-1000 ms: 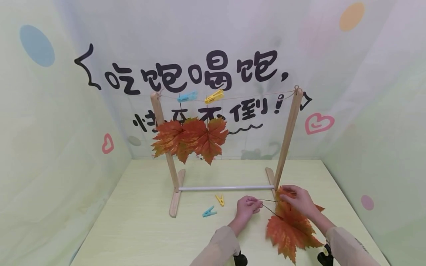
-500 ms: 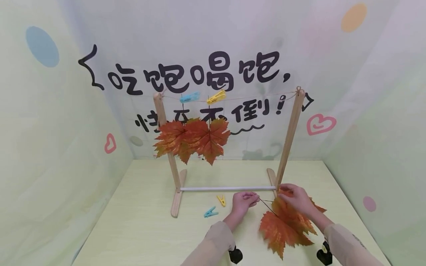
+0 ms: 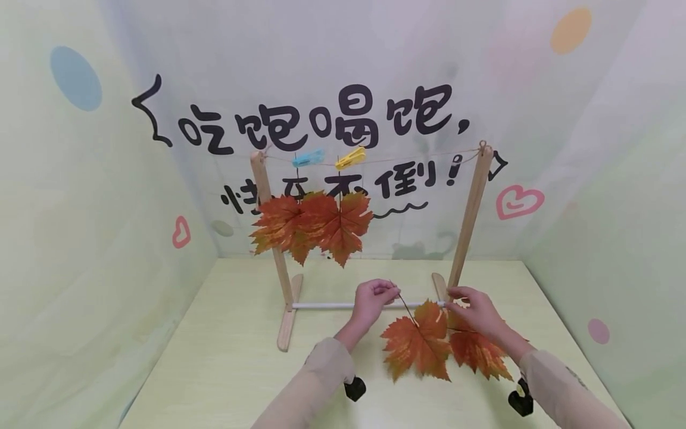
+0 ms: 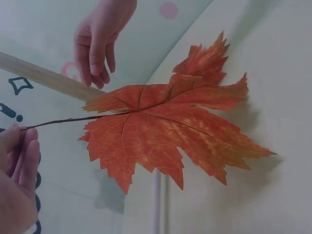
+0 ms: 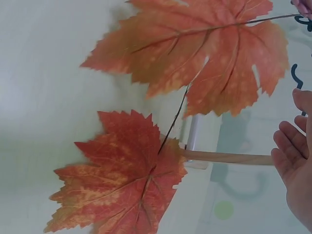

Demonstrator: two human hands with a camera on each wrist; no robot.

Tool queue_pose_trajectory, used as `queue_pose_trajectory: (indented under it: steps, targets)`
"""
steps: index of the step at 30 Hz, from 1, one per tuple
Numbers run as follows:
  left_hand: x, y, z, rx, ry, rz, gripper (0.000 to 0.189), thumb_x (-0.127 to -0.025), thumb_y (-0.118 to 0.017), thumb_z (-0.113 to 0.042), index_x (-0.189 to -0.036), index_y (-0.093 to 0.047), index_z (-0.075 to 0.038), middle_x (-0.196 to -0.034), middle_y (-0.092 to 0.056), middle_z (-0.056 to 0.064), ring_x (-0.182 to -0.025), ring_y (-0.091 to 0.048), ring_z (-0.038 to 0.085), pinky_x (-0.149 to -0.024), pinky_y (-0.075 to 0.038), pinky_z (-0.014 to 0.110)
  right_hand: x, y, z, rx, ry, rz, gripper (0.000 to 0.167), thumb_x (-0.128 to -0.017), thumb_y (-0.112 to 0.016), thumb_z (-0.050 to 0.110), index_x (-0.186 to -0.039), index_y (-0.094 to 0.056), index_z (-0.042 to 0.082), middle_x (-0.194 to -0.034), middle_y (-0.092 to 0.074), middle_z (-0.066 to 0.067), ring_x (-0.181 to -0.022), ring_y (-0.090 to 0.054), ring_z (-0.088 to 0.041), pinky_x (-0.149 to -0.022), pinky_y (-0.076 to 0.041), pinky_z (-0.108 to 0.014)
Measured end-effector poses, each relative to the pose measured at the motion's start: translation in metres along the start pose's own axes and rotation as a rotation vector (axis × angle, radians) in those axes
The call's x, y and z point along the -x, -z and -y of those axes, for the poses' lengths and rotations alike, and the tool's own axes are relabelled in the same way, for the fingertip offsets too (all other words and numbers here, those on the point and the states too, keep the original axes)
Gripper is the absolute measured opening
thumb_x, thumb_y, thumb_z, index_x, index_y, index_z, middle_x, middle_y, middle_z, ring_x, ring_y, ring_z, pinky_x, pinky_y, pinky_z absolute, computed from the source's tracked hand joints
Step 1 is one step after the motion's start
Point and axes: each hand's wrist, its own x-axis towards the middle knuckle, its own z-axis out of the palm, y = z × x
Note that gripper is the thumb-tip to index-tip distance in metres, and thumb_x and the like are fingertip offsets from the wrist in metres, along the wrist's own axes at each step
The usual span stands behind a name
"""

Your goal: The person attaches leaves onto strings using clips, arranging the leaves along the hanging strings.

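Note:
My left hand (image 3: 371,305) pinches the thin dark stem of an orange-red artificial maple leaf (image 3: 417,350), which hangs tilted over the table in front of the rack's right side. In the left wrist view the stem (image 4: 73,119) runs from the fingertips to the leaf. A second maple leaf (image 3: 479,353) lies on the table to the right, its stem passing under the lifted leaf in the right wrist view. Above this second leaf is my right hand (image 3: 477,313), fingers loosely bent and nothing between them; the right wrist view shows its bare fingers (image 5: 290,144).
A wooden rack (image 3: 467,217) with a white crossbar (image 3: 324,306) stands behind the hands, a string (image 3: 412,158) tied between its posts. A blue clothespin (image 3: 309,158) and a yellow clothespin (image 3: 351,158) hold two more leaves (image 3: 343,226) on the string's left half.
My left hand has moved up and left, drawing one leaf away from the other. The right hand has risen slightly. Two loose clothespins on the table are now hidden behind the left arm.

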Motion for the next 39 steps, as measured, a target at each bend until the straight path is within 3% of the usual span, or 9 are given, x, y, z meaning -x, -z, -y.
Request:
queue_pose_trajectory:
  steps: [8,13,17,28,33,39]
  targets:
    - [-0.008,0.033,-0.034,-0.162,-0.118,0.052,0.013,-0.082,-0.063,0.0,-0.088,-0.064,0.012,-0.085,-0.065,0.025,-0.075,-0.065,0.028,-0.068,-0.054,0.031,-0.009,-0.009,0.003,-0.038,0.002,0.06,0.037,-0.084,-0.065,0.017,-0.112,-0.059,-0.006,-0.105,-0.062,-0.022,-0.096,-0.058,-0.034,-0.083,-0.046,-0.051]
    - [-0.021,0.055,-0.03,-0.241,-0.134,0.026,0.015,-0.082,-0.066,-0.006,-0.089,-0.066,0.007,-0.083,-0.067,0.019,-0.072,-0.065,0.019,-0.067,-0.054,0.028,-0.01,-0.019,0.003,-0.051,0.03,0.054,0.034,-0.082,-0.067,0.014,-0.109,-0.06,-0.006,-0.101,-0.064,-0.019,-0.092,-0.059,-0.034,-0.078,-0.049,-0.048]
    - [-0.027,0.07,-0.028,-0.264,-0.134,-0.016,0.017,-0.082,-0.067,-0.013,-0.09,-0.068,0.002,-0.084,-0.068,0.013,-0.075,-0.065,0.02,-0.069,-0.054,0.027,-0.008,-0.031,0.003,-0.058,0.027,0.044,0.032,-0.081,-0.069,0.014,-0.107,-0.062,-0.004,-0.097,-0.065,-0.016,-0.089,-0.06,-0.032,-0.076,-0.05,-0.045]
    - [-0.026,0.106,-0.044,-0.332,-0.156,-0.126,0.014,-0.081,-0.068,-0.017,-0.087,-0.069,-0.004,-0.08,-0.068,0.008,-0.072,-0.064,0.017,-0.067,-0.054,0.029,-0.004,-0.074,0.006,-0.109,0.063,0.073,0.031,-0.079,-0.07,0.012,-0.104,-0.063,-0.005,-0.097,-0.066,-0.018,-0.09,-0.061,-0.034,-0.077,-0.049,-0.046]
    - [-0.025,0.118,-0.046,-0.32,-0.157,-0.167,0.017,-0.079,-0.069,-0.016,-0.087,-0.069,-0.001,-0.081,-0.068,0.01,-0.073,-0.064,0.018,-0.066,-0.053,0.024,-0.004,-0.094,0.01,-0.133,0.027,0.105,0.032,-0.08,-0.069,0.013,-0.105,-0.062,-0.005,-0.098,-0.064,-0.02,-0.091,-0.061,-0.032,-0.077,-0.049,-0.045]
    - [-0.023,0.129,-0.051,-0.286,-0.154,-0.191,0.016,-0.081,-0.067,-0.011,-0.09,-0.067,0.002,-0.084,-0.067,0.013,-0.074,-0.063,0.018,-0.068,-0.053,0.025,-0.003,-0.118,0.015,-0.156,0.051,0.138,0.034,-0.081,-0.068,0.013,-0.106,-0.061,-0.008,-0.099,-0.064,-0.022,-0.09,-0.061,-0.034,-0.076,-0.05,-0.043]
